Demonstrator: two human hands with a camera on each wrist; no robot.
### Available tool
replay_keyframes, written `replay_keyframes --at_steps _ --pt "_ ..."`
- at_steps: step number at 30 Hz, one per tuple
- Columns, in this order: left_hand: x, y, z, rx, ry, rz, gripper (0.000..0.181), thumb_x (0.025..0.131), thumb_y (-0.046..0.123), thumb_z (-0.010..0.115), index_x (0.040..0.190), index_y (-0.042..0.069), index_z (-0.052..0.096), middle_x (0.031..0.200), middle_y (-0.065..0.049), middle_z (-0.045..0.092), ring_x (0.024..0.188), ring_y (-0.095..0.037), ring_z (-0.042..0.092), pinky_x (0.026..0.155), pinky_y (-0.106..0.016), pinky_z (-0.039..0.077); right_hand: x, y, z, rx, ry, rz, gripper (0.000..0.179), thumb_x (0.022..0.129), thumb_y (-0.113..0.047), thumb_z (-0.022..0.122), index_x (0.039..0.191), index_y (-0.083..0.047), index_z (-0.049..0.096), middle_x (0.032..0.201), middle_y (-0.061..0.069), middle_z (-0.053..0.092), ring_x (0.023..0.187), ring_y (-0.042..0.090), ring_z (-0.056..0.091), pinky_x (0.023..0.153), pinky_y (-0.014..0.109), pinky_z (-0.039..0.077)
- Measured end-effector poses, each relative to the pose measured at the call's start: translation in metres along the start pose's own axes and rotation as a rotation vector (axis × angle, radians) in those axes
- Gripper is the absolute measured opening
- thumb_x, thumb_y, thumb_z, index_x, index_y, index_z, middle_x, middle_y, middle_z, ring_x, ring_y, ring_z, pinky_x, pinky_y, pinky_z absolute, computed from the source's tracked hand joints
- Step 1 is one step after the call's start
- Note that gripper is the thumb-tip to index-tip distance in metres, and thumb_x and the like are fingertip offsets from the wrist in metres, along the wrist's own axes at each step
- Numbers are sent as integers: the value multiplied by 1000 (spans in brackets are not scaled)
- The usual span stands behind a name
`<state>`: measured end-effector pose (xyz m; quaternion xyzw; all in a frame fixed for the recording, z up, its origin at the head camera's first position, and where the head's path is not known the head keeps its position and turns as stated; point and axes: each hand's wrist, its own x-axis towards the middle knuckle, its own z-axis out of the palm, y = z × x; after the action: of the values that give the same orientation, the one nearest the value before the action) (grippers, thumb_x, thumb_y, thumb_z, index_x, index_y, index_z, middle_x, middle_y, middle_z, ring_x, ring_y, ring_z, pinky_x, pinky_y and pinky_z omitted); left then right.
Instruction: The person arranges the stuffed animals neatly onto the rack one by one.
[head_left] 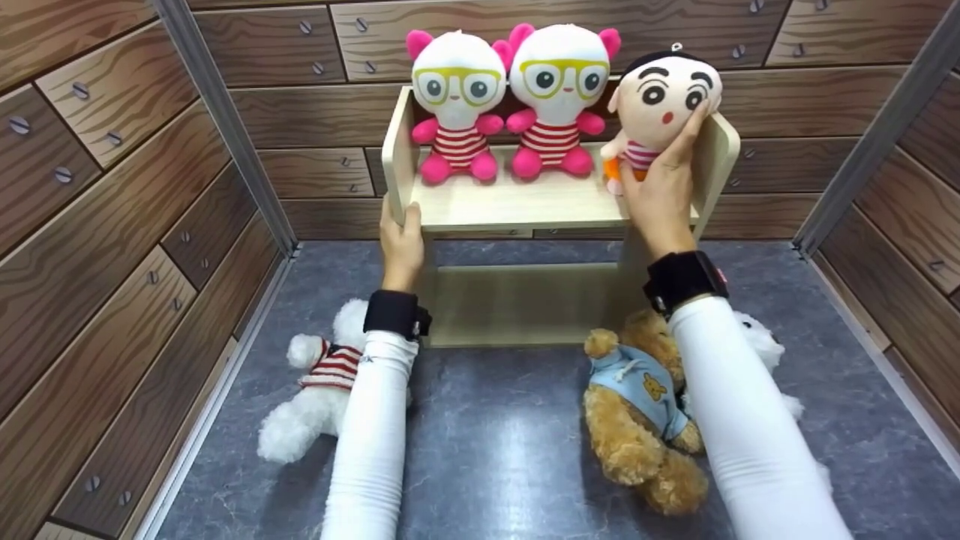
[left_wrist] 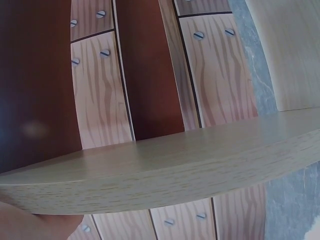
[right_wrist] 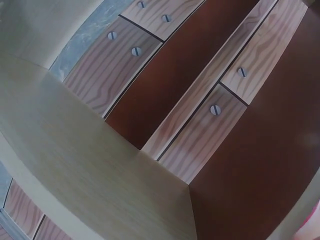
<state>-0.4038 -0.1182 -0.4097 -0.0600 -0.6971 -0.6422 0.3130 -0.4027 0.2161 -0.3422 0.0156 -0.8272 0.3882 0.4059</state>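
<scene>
Gripping black-haired doll (head_left: 649,116) with right hand (head_left: 661,193) at right end of shelf (head_left: 517,204), left hand (head_left: 401,246) clasping left side panel (head_left: 400,161), two pink-eared dolls (head_left: 459,112) (head_left: 556,105) seated between.

Both hands are working in the head view. The left arm (head_left: 371,442) is slanting up from 7 o'clock, its left hand (head_left: 401,244) gripping near 10 o'clock, thumb and fingers parted. The right arm (head_left: 742,412) is angling toward 11 o'clock, its right hand (head_left: 664,191) pressing at 2 o'clock, fingers pointing up.
</scene>
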Motion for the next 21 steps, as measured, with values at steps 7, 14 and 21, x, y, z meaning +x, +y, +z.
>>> replay_keyframes --at_steps 7,14,21 --pt "0 0 -1 -5 -10 -29 45 98 11 48 140 -6 47 131 -26 58 125 -34 53 110 -41 39 2 3 4 3 -33 19 106 89 -18 70 158 -4 -10 166 19 7 150 18 19 118 19 12" --pt "0 0 -1 -14 -3 -24 43 98 10 48 139 -5 48 130 -26 59 123 -33 54 108 -41 39 -4 7 8 26 30 9 69 89 -9 63 145 0 24 150 21 31 142 24 34 117 20 19" --pt "1 -1 0 -21 -7 -4 43 98 8 47 138 -7 48 131 -26 58 126 -32 53 109 -38 39 -13 15 10 -60 101 -101 26 89 -10 61 114 -3 56 142 20 36 117 39 52 94 42 50"
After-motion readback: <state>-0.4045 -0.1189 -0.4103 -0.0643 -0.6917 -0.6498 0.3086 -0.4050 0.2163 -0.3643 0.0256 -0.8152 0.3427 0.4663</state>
